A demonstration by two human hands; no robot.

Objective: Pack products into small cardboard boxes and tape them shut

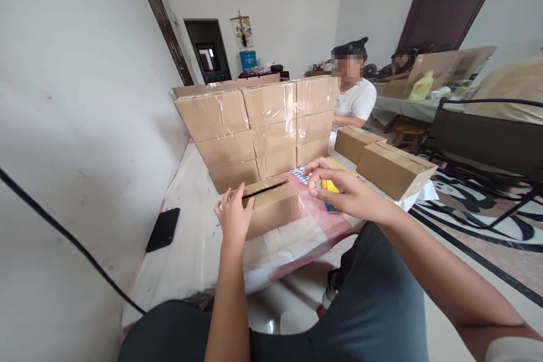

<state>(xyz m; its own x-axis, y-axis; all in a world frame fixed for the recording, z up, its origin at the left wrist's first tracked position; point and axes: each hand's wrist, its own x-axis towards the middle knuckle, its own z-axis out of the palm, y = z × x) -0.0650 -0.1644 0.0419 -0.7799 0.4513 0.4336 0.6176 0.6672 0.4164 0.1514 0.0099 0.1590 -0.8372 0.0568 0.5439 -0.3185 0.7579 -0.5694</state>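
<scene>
A small cardboard box lies on the table in front of me, with a dark open slit along its top flaps. My left hand grips its left end, fingers bent over the top edge and thumb against the near side. To the right of the box, my right hand is raised, its fingers curved and parted from the thumb, and I see nothing held in it. Partly hidden behind that hand is a yellow and blue object whose kind I cannot make out. A sheet with a blue-and-white grid lies just beyond.
Several taped boxes stand stacked behind the open one. Two more boxes rest at the right edge of the table. A black phone lies at left by the wall. A person sits beyond the stack.
</scene>
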